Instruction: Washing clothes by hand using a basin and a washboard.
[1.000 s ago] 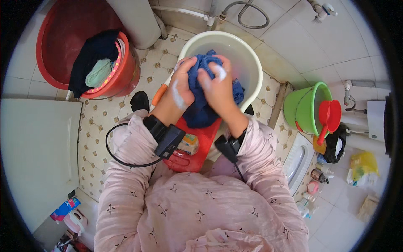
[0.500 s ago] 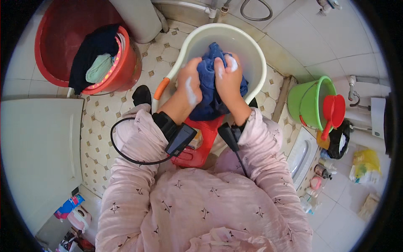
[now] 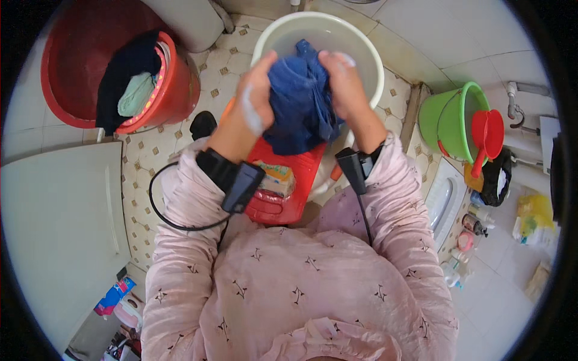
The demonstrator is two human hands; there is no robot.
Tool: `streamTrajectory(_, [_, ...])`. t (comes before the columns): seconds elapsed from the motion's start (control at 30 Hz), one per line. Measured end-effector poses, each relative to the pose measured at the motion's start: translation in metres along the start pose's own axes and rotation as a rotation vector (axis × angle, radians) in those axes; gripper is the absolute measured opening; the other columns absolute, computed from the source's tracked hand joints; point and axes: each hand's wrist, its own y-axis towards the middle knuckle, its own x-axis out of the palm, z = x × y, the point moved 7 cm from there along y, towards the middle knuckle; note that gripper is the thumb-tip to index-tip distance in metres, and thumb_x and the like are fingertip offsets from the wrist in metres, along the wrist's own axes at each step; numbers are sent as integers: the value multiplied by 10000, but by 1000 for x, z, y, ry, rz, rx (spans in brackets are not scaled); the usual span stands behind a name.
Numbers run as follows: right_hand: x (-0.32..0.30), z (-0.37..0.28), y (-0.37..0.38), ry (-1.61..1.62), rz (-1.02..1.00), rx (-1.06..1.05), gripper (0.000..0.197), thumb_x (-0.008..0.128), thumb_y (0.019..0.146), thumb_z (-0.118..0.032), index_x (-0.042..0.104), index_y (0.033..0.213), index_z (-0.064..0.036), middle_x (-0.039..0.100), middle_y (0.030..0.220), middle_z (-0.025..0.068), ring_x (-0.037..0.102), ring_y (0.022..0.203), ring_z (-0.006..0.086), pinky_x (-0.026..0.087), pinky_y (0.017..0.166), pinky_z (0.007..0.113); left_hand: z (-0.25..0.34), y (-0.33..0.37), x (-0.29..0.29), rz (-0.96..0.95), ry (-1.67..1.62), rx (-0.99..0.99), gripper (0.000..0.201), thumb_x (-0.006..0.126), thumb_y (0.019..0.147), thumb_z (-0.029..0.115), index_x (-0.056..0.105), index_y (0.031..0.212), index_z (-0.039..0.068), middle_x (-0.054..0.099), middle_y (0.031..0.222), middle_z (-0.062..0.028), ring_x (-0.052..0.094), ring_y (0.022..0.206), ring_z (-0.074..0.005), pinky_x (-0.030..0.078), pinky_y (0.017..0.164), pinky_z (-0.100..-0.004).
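A dark blue wet garment is bunched over the upper end of a red washboard, which leans in a cream-white basin. My left hand grips the cloth's left side, with suds along the back of the hand. On the opposite side my right hand holds the garment; a little foam shows near its knuckles. Both hands are slightly blurred, and some fingertips are hidden by the fabric. Near me on the washboard lies a bar of soap in a partly printed wrapper.
A big red tub and a red bucket with dark and pale green cloths stand at left. To the right are a green bucket with a red dipper, a squat toilet and several bottles. A pale cabinet is at lower left.
My hands have spread further apart and moved up a little, and the garment has opened out between them. The soap and more of the washboard now show.
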Motion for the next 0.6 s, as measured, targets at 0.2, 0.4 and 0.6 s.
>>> streamTrajectory(0.2, [6,-26,-20,522,-192,124,124,577,845,-184,558,878,-66,576,758,9,548,696,92,452,639,235,56,-3,-5,-35,70,416,246,525,876,239,551,984,20,627,916,-115,616,809,-215,496,763,-333])
streamTrajectory(0.4, [24,-30,-39,53,-90,-172,678,755,663,-182,384,1209,-26,547,1050,71,533,982,159,428,850,286,20,-20,30,-222,586,384,293,554,857,172,470,1100,31,568,1035,-123,562,902,-187,457,797,-292])
streamTrajectory(0.6, [43,3,-42,-255,-248,132,374,726,644,-144,563,963,-34,586,900,66,555,882,174,441,771,289,32,-23,30,-369,292,257,299,501,890,211,442,1131,43,516,1109,-112,551,965,-189,449,821,-320])
